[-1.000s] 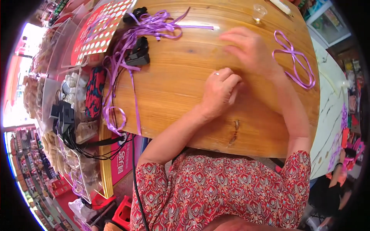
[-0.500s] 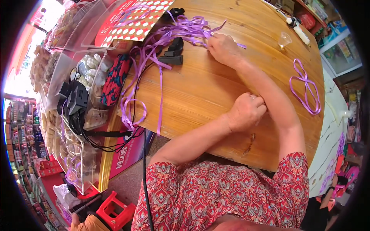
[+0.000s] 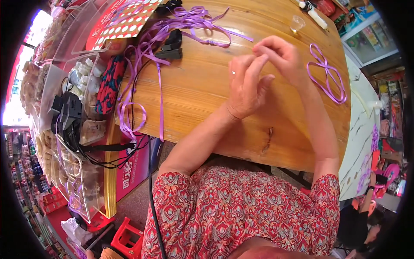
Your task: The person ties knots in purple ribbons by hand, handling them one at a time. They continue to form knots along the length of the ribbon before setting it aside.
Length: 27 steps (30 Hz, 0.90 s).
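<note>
Above the wooden table [image 3: 194, 103] my two hands are close together. My left hand [image 3: 246, 88], with a ring on one finger, is raised, its thumb apart from its partly bent fingers; nothing shows in it. Just beyond and to the right, my right hand [image 3: 284, 60] is curled, thumb and forefinger tips pinched near my left fingertips. What the pinch holds, if anything, cannot be made out. A tangle of purple ribbon [image 3: 185, 21] lies beyond, its cut end on the wood. On the right lies a looped purple ribbon [image 3: 326, 69].
Black clip-like devices [image 3: 170, 52] lie beside the tangle. At the left edge stand clear plastic bins [image 3: 88, 207] with small parts, a polka-dot box [image 3: 129, 26] and a black cable [image 3: 151, 190]. A small clear cup [image 3: 297, 23] and a white tool [image 3: 317, 18] stand far right.
My right hand has left the purple ribbon tangle and come back toward me. My left hand has lifted and unfolded from a fist to meet it. The whole view has shifted slightly.
</note>
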{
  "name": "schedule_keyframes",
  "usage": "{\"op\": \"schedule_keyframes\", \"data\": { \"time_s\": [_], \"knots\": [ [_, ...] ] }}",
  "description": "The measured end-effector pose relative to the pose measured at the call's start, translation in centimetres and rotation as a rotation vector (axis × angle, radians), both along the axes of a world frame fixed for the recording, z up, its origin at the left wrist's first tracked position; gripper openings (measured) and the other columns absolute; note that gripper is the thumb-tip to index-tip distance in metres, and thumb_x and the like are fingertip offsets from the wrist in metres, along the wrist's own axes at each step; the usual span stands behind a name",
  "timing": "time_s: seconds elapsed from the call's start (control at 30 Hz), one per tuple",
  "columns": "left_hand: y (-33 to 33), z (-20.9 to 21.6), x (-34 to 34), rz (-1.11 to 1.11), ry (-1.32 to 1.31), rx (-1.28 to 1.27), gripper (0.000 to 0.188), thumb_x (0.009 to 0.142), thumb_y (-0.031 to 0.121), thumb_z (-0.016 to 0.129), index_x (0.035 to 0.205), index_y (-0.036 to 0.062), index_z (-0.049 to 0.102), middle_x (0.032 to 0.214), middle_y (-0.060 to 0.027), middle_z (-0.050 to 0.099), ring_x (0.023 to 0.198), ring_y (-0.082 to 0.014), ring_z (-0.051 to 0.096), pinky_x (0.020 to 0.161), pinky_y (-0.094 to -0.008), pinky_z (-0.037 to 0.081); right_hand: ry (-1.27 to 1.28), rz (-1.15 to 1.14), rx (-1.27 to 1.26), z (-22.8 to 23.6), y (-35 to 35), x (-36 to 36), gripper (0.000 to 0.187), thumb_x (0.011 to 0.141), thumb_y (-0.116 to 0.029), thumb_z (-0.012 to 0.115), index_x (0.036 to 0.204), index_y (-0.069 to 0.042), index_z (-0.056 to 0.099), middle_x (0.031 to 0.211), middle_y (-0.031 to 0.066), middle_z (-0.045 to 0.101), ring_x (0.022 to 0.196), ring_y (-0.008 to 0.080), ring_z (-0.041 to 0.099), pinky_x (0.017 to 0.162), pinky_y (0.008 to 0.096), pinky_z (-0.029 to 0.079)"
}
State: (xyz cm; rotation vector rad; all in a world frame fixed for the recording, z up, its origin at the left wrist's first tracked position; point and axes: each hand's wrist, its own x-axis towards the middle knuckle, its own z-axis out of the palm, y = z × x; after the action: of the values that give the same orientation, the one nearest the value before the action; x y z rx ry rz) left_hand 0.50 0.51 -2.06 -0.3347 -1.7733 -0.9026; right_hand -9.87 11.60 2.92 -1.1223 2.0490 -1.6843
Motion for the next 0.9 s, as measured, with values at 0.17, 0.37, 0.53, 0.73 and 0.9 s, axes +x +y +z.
{"op": "schedule_keyframes", "data": {
  "time_s": [0.17,0.37,0.53,0.73,0.9],
  "knots": [
    [-0.6,0.3,0.3,0.032,0.072,-0.034,0.049,0.086,0.026,0.062,0.122,-0.0031,0.045,0.109,-0.0185,0.048,0.099,-0.0308,0.045,0.085,-0.0407,0.039,0.575,-0.002,0.022,-3.8,-5.7,-1.3,0.021,0.073,-0.015,0.067,0.090,-0.003,0.064,0.078,0.0102,0.063,0.074,0.0211,0.060,0.067,0.0313,0.049],
    [-0.9,0.0,0.1,0.116,-0.037,-0.047,0.052,0.080,0.025,0.066,0.121,-0.0011,0.047,0.108,-0.0191,0.047,0.099,-0.0335,0.045,0.088,-0.0422,0.036,0.790,-0.162,0.306,-6.8,-8.8,-2.9,0.016,0.069,-0.021,0.064,0.079,-0.007,0.062,0.084,0.0117,0.061,0.077,0.0290,0.059,0.063,0.0408,0.046],
    [-0.8,0.4,-0.7,0.072,-0.048,0.047,0.048,0.075,0.015,0.067,0.117,0.0009,0.049,0.108,-0.0173,0.050,0.099,-0.0340,0.047,0.088,-0.0434,0.035,0.324,0.024,0.170,-6.4,-4.3,-3.0,0.015,0.073,-0.014,0.063,0.082,-0.003,0.058,0.086,0.0071,0.059,0.084,0.0218,0.056,0.070,0.0333,0.045],
    [-1.6,-1.0,-1.8,-0.109,-0.266,0.156,0.028,0.080,0.010,0.063,0.105,0.0023,0.056,0.086,-0.0133,0.057,0.079,-0.0280,0.056,0.070,-0.0346,0.044,0.090,0.042,0.219,0.6,2.8,1.9,0.013,0.086,-0.010,0.059,0.093,0.001,0.058,0.090,0.0034,0.061,0.086,0.0130,0.057,0.079,0.0257,0.045],
    [0.4,-1.4,-1.2,-0.468,-0.448,0.291,0.013,0.084,0.012,0.062,0.088,0.0004,0.063,0.073,-0.0066,0.057,0.067,-0.0161,0.054,0.062,-0.0283,0.043,-0.061,-0.103,0.108,1.9,7.0,4.2,0.017,0.090,-0.010,0.054,0.101,0.002,0.059,0.079,0.0012,0.058,0.072,0.0069,0.054,0.067,0.0199,0.042]
  ]
}}
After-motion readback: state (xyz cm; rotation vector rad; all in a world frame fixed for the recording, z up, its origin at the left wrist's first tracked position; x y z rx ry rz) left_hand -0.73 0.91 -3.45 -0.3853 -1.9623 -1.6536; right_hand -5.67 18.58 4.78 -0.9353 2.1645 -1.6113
